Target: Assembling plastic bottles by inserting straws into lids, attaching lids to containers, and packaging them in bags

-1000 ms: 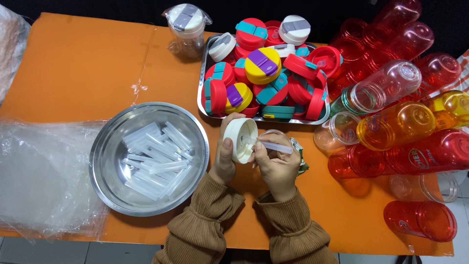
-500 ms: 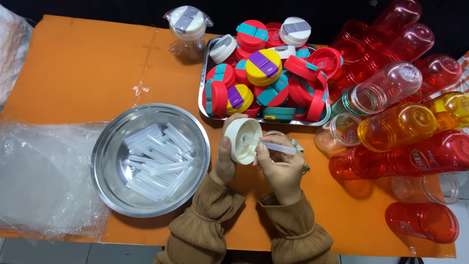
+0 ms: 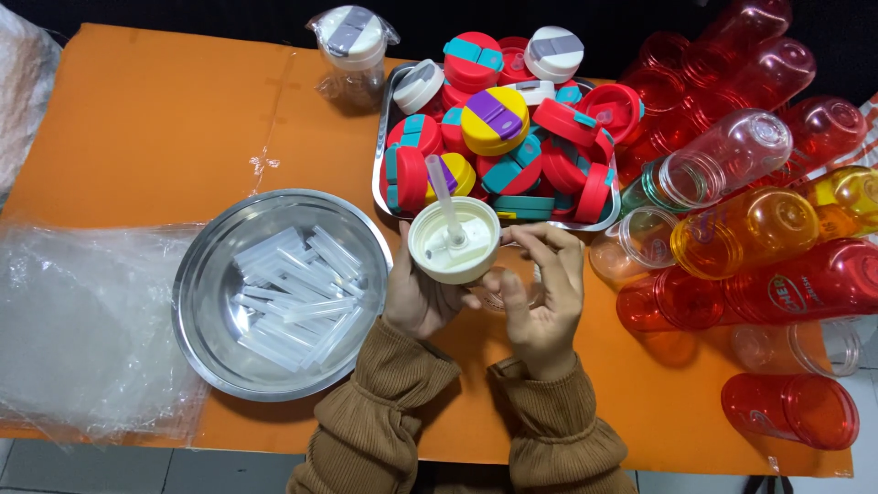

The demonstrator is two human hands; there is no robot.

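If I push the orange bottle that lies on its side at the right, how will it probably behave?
The orange bottle looks round and lies sideways, so it would probably roll. It appears empty, clear plastic, so likely light. Neighbouring bottles touching it may stop it.

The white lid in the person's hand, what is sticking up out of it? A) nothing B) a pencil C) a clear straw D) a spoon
C: a clear straw stands up from the middle of the white lid, which the left hand holds from below, next to the right hand.
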